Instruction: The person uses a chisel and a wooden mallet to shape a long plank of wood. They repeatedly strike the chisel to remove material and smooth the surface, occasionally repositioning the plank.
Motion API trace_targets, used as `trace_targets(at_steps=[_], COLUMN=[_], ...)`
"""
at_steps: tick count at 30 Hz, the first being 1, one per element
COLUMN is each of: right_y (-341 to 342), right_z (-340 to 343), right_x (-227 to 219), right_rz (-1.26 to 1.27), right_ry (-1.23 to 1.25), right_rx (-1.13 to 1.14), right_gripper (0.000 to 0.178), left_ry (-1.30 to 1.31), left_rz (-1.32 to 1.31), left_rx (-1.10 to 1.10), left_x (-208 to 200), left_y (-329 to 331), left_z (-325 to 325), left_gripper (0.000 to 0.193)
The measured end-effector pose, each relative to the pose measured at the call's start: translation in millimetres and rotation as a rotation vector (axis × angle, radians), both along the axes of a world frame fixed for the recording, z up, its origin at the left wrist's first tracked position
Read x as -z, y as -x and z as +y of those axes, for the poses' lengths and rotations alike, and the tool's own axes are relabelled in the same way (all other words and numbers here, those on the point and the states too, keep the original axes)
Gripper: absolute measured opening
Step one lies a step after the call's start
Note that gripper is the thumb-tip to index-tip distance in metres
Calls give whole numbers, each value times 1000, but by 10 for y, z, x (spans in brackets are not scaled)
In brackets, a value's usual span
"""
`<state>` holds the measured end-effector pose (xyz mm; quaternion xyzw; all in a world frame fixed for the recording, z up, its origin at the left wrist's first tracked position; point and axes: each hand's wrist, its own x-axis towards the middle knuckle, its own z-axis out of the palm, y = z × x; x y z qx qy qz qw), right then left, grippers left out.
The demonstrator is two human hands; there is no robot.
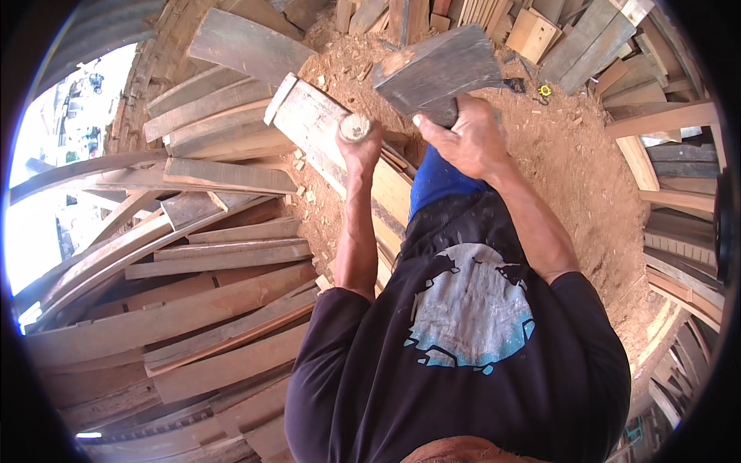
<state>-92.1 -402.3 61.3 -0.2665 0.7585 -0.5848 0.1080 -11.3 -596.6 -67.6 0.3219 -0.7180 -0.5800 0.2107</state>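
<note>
My left hand is closed around an upright chisel. Only the round, pale butt of its handle shows; the blade is hidden beneath my fist. Under that hand lies a long, pale timber piece with a raised lip at its far end, running back toward my body at a slant. To the right, my right hand grips the short handle of a big wooden mallet. Its dark, blocky head is held up beyond my fingers, apart from the chisel butt.
Stacked boards fill the left side, and a wide plank lies at the far left. Sawdust and chips cover the floor. A small yellow round object lies beyond the mallet. More timber lines the right edge.
</note>
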Motion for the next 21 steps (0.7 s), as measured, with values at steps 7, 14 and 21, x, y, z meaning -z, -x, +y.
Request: trace_targets(at_steps=[7,14,21], right_y=[1,18,45], right_z=[73,100,135], right_x=[-115,-178,-257], right_rz=[-30,-34,2], right_ry=[160,172,141], right_rx=[22,109,77], right_gripper=[23,13,21], left_ry=[-103,-62,-9], left_rz=[52,57,16], left_rx=[88,95,165], left_x=[-94,-89,59], left_y=[136,136,119], left_z=[-150,-163,-239], left_gripper=[28,23,22])
